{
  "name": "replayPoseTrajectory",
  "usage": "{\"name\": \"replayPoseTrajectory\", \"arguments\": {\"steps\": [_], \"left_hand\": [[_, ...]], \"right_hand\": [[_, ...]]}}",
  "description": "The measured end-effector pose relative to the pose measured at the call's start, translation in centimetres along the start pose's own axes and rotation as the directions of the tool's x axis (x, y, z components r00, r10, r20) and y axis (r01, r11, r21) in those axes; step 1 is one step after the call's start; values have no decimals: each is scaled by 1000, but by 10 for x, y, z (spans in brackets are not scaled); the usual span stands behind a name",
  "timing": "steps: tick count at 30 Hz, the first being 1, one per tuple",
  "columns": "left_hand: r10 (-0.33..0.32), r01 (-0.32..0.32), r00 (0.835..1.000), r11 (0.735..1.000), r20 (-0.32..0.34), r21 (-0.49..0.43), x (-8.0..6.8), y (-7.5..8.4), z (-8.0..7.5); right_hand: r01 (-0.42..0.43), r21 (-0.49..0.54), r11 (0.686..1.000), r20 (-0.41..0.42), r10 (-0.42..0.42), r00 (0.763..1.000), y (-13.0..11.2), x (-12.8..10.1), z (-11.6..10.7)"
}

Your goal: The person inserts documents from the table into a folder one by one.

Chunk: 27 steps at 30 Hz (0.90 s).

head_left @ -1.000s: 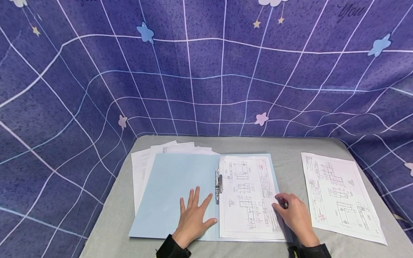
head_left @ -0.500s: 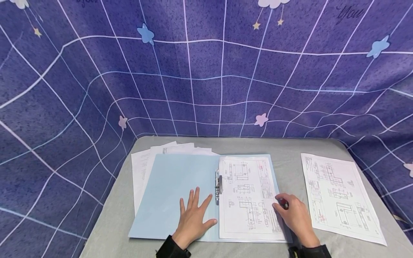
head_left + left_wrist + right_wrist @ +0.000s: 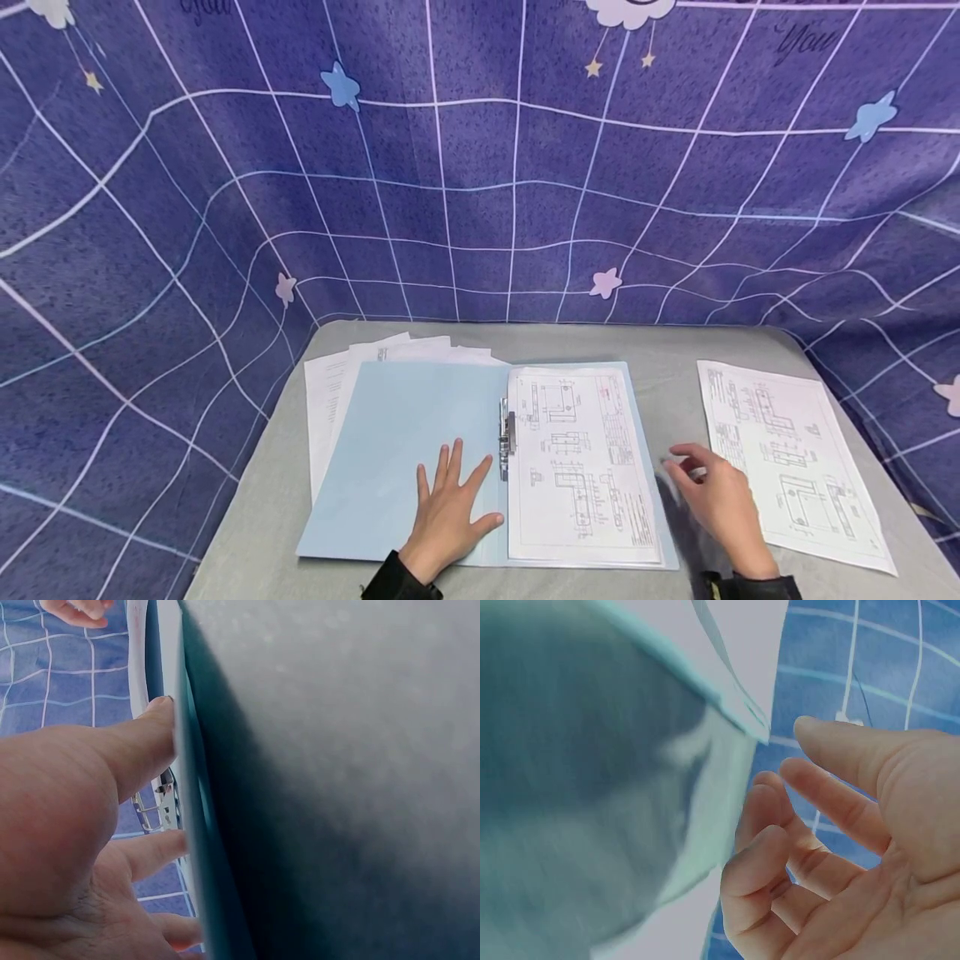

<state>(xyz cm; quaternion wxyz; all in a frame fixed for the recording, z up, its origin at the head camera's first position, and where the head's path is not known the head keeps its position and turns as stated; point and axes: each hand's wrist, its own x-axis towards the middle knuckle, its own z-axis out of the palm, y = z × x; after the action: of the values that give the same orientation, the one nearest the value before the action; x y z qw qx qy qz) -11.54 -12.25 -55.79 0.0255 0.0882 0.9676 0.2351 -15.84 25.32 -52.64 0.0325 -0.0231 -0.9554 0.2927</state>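
A light blue folder (image 3: pixel 412 433) lies spread on the table. My left hand (image 3: pixel 448 512) rests flat on its left cover, fingers spread. Beside the fingertips, along the spine, sits a metal lever clip (image 3: pixel 507 433), also visible in the left wrist view as a clip (image 3: pixel 161 799). Stacked on the folder's right side are sheets with a technical drawing (image 3: pixel 577 467) on top. My right hand (image 3: pixel 720 500) hovers just off the folder's right edge, fingers loosely curled around nothing. In the right wrist view, the fingers of this hand (image 3: pixel 832 847) are apart from the folder's corner.
Another drawing sheet (image 3: pixel 795 467) lies at the table's right, partly behind my right hand. Several printed papers (image 3: pixel 324 400) stick out from under the folder at the left and back. A purple curtain (image 3: pixel 480 208) with lines and stars rises behind the grey-covered table (image 3: pixel 667 342).
My right hand has left the right edge of the drawing sheets and moved right, toward the loose sheet. The left hand stays in place on the cover. The head view tilts slightly up.
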Motion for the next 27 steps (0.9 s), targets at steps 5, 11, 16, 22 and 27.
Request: {"name": "replayPoseTrajectory", "arguments": {"steps": [5, 11, 16, 22, 27], "left_hand": [[2, -2, 1000, 1000, -6, -12, -1, -2, 1], [4, -4, 1000, 1000, -5, -12, -1, -2, 1], [2, -2, 1000, 1000, -5, -10, 0, -2, 1], [-6, 6, 1000, 1000, -7, -2, -1, -1, 1], [0, 0, 1000, 1000, -7, -4, -1, 0, -1]], "right_hand": [[18, -14, 1000, -74, -19, 997, 17, 3, -19], [26, -55, 998, -167, -34, 985, 41, 7, -34], [10, -86, 996, -176, -26, 984, 62, 10, -47], [-53, -120, 991, -162, 34, 986, 86, 10, -61], [-84, -165, 983, -173, 55, 983, 105, 8, -69]]}}
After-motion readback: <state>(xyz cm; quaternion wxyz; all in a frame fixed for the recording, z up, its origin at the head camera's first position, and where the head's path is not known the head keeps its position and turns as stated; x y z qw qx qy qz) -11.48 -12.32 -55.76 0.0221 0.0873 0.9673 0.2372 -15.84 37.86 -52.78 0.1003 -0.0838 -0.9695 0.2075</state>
